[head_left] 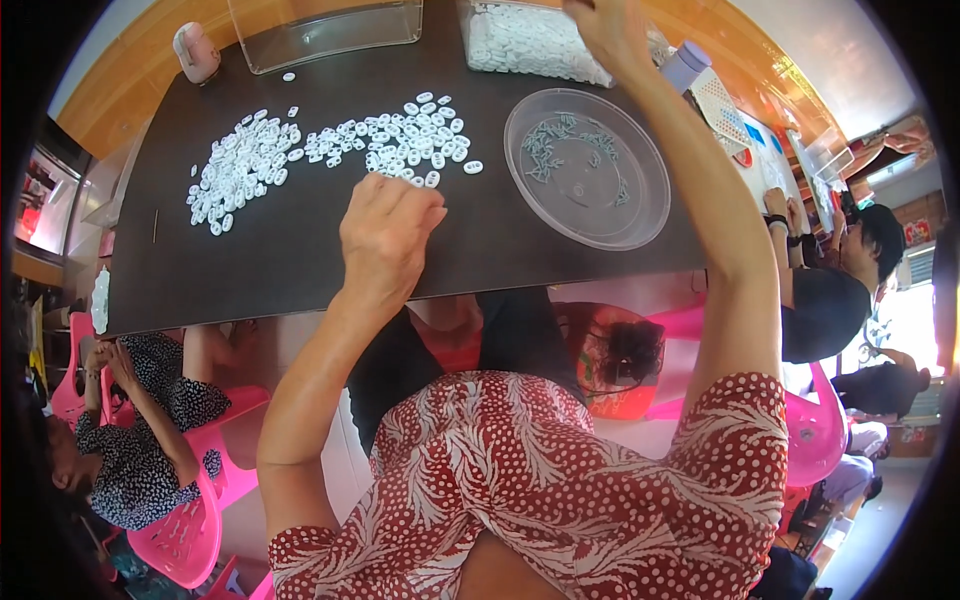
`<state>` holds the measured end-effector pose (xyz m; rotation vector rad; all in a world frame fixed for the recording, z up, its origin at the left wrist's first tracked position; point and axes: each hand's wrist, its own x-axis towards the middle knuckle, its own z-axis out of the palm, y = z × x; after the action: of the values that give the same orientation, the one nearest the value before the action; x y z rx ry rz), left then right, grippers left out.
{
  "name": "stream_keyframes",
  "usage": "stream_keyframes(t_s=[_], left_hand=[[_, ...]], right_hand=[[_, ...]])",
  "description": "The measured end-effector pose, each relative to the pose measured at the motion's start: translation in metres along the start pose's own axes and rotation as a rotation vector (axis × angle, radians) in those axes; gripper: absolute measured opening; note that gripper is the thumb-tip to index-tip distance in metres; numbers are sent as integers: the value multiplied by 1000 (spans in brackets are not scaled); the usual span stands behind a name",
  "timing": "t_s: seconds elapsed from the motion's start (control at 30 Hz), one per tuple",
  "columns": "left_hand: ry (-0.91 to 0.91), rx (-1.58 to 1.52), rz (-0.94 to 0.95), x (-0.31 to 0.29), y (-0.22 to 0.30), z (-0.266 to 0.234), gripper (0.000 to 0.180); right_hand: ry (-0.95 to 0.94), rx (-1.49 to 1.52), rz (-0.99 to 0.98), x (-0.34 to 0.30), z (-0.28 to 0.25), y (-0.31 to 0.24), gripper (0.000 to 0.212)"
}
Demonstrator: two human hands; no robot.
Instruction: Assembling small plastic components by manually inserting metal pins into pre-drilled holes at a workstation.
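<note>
My left hand (385, 235) is closed above the dark table, just in front of the loose white pieces; whatever its curled fingers hold is hidden. Several small oval white plastic pieces (413, 140) with dark openings lie there, and a second pile of them (245, 165) spreads further left. My right hand (612, 35) reaches to the far right, over a clear bin (540, 75) full of white pieces. Its fingers run out at the upper edge, so their grip does not show. Below that forearm sits a round clear tray (587, 225) with small thin grey-blue parts (545, 150).
An open clear container (335, 58) stands at the far edge, beside a pink bottle-like object (197, 53). A thin stick (155, 226) lies at the left. Beyond my right arm are a lavender cup (686, 65) and a white basket (722, 112). People sit on both sides.
</note>
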<state>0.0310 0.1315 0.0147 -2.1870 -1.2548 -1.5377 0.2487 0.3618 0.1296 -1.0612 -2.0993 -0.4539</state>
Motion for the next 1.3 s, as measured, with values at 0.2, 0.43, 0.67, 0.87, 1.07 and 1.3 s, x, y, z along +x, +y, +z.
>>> stream_keyframes(t_s=[0.2,0.43,0.67,0.87,1.07,1.3], left_hand=[[-95,-464,-519,-33,15,-18,13],[-48,-698,-770,-52,30,-12,12],[-120,-736,-782,-60,30,-16,15],[-34,-829,-856,-67,29,-10,17],[67,-1024,-1053,-54,32,-12,16],[119,-1200,-1162,-56,26,-8,12]], right_hand=[[-486,354,128,-125,-42,-42,13],[-450,350,151,-166,-37,-60,9],[-480,204,-13,-164,-21,-55,5],[-558,140,-55,-163,-21,-56,7],[-382,147,-158,-164,-26,-62,6],[-434,481,140,-157,-54,-111,5]])
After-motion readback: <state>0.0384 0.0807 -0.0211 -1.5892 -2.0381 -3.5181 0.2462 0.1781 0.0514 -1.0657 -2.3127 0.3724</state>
